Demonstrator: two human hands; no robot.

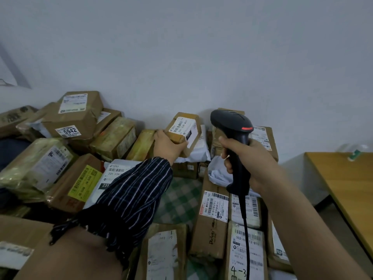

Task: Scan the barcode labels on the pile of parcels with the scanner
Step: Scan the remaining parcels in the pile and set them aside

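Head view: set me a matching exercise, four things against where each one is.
1. black handheld barcode scanner
2. small brown cardboard parcel with a white label
3. brown cardboard parcel with a yellow label
4. yellowish wooden table

a. at the right edge of the view
b. left of the dark striped sleeve
c. gripped by the right hand
d. held by the left hand

Pairs: 1-c, 2-d, 3-b, 4-a.

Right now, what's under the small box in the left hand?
A white poly mailer lies under the small box, with a brown carton below that. The left hand covers the box's near-left underside, so contact there can't be seen.
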